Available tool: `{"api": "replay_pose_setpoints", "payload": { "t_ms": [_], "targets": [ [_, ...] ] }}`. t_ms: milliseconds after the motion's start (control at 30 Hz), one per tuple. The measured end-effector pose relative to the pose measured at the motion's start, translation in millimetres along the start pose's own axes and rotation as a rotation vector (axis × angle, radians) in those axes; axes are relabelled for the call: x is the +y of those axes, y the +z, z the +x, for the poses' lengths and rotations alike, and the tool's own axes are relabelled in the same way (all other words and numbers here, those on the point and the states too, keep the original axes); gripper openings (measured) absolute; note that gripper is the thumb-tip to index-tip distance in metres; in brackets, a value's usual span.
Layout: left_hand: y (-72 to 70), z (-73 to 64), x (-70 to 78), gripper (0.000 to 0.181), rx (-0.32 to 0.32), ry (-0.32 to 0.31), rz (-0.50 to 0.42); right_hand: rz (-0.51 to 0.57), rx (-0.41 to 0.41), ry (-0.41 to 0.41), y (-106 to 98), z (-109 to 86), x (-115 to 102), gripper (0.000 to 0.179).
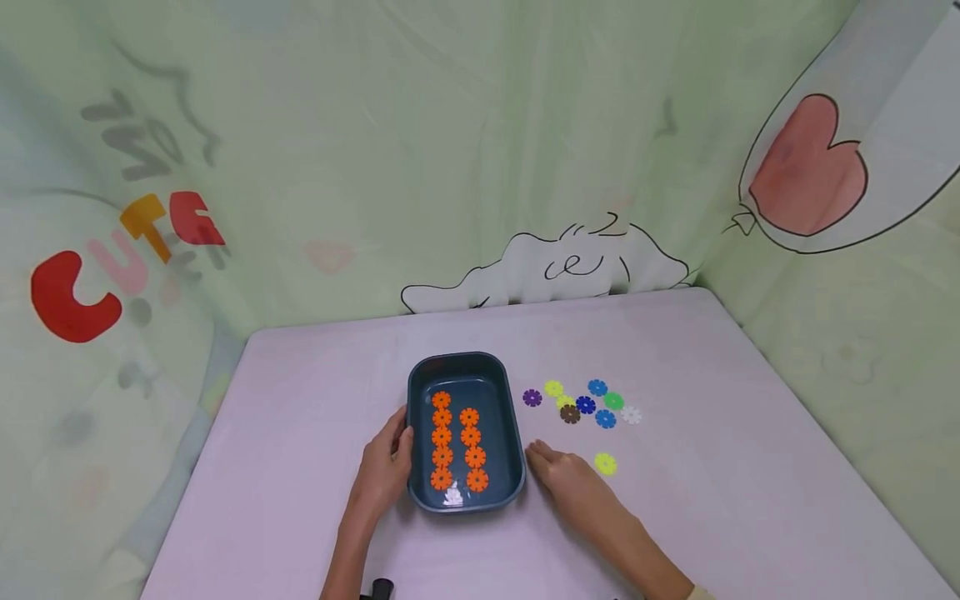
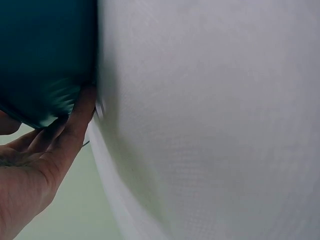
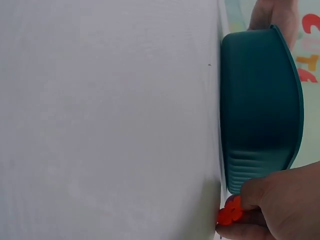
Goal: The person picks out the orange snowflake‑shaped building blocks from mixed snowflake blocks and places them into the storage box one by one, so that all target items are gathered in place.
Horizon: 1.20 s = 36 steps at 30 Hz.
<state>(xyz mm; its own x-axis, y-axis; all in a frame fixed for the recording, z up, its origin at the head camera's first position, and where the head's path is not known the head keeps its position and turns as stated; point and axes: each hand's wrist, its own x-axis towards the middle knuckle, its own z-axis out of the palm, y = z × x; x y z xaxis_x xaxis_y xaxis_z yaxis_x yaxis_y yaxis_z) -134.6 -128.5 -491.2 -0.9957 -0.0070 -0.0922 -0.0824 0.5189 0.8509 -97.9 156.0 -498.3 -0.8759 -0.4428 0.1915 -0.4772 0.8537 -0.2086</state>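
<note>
A dark teal tray (image 1: 497,492) stands on the table with orange snowflake discs (image 1: 442,436) laid inside in two columns, the left one longer. My left hand (image 1: 384,471) holds the tray's left side, thumb near the rim; the left wrist view shows its fingers (image 2: 75,122) against the outer wall. Just off the tray's right side, my right hand (image 1: 573,487) is low by the tabletop. It pinches an orange snowflake disc (image 3: 231,212), seen in the right wrist view beside the tray's wall and hidden in the head view.
Right of the tray lie loose discs: purple (image 1: 532,397), brown (image 1: 570,414), dark blue (image 1: 586,405), green (image 1: 613,401), white (image 1: 632,415) and others. A yellow disc (image 1: 605,464) lies nearer the right hand. A black object (image 1: 382,588) shows at the front edge. Printed curtains surround the table.
</note>
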Motion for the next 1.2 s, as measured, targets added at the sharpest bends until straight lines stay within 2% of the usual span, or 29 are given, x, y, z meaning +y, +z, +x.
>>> {"api": "replay_pose_setpoints", "payload": {
  "t_ms": [333, 833, 1200],
  "targets": [
    [0.0, -0.2, 0.1, 0.052, 0.006, 0.006, -0.002, 0.055, 0.074, 0.008, -6, 1.1, 7, 0.034],
    [2.2, -0.3, 0.0, 0.052, 0.012, 0.018, -0.016, 0.117, 0.273, 0.015, -49, 18.8, 11, 0.034],
    [1.2, -0.5, 1.0, 0.052, 0.006, 0.017, -0.009, 0.141, 0.374, -0.143, -80, 49.2, 5, 0.036]
  ]
}}
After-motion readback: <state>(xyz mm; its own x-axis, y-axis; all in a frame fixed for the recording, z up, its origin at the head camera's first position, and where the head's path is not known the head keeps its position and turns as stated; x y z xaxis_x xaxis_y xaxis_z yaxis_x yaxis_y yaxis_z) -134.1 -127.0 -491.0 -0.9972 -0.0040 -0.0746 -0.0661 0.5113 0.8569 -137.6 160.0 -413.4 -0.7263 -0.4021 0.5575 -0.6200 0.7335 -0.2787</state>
